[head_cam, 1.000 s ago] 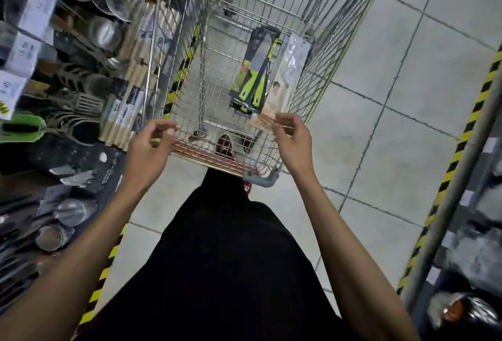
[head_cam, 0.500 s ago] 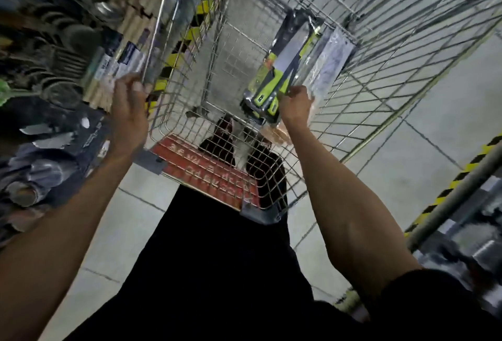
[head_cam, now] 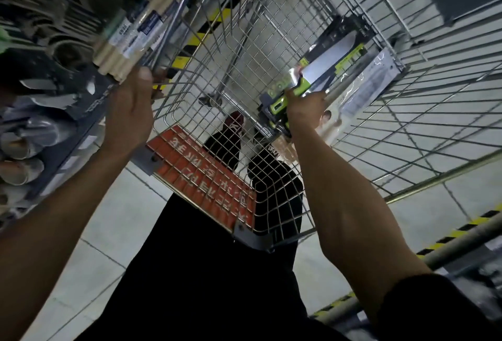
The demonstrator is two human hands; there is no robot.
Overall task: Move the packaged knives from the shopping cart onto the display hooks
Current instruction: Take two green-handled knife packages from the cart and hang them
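Currently reaching into the shopping cart [head_cam: 255, 240] with the right hand [head_cam: 304, 108], fingers curled tight round the lower, handle end of the green-handled packaged knife [head_cam: 326, 71]. Gripping there, most likely, for being the end nearest the cart's push-bar side and the stiffest part of the pack, well clear of the blade. Holding it tilted, top end pointing toward the cart's far right corner, lower end just above the basket floor or resting on it; cannot tell which. Inside the cart, then, not yet lifted over the rim.

Leaving a second packaged knife [head_cam: 366, 87], in clear wrap over a pale printed card, leaning between the green one and the cart's right wall, touching it or nearly so. Cannot tell whether the fingertips catch its edge as well.

Bracing the cart meanwhile with the left hand [head_cam: 130, 115] at the left rim, near the push-bar end: thumb laid up along the rail, fingers wrapped over it and mostly hidden behind the palm. Placed so, presumably, to stop the cart rolling or swinging during the lean inward.

Close along the cart's left side: labelled wooden rods [head_cam: 127, 49] and dark metal kitchenware [head_cam: 65, 47] on shelving. No free display hook plainly visible beside the cart. Across the cart's near end, red flap [head_cam: 201, 174] with white lettering, set against the wire.

Next, by judgement: lifting the pack straight up, minding the wire mesh against snagging the card's corners.
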